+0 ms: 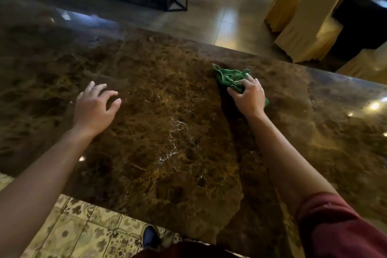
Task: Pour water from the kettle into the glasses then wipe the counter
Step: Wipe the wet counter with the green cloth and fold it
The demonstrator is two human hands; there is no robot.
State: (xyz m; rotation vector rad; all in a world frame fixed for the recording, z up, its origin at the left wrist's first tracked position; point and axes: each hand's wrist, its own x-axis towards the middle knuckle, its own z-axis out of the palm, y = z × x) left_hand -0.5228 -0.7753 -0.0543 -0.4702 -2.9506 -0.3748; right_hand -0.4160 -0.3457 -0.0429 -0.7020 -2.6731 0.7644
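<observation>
Green cloth; brown marbled counter; yellow chair covers.

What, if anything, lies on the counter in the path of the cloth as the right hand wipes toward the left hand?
Nothing visible does. The right hand grips the green cloth on the counter; the stretch between it and the left hand shows only bare stone.

Glossy brown marble counter; crumpled green cloth.
</observation>
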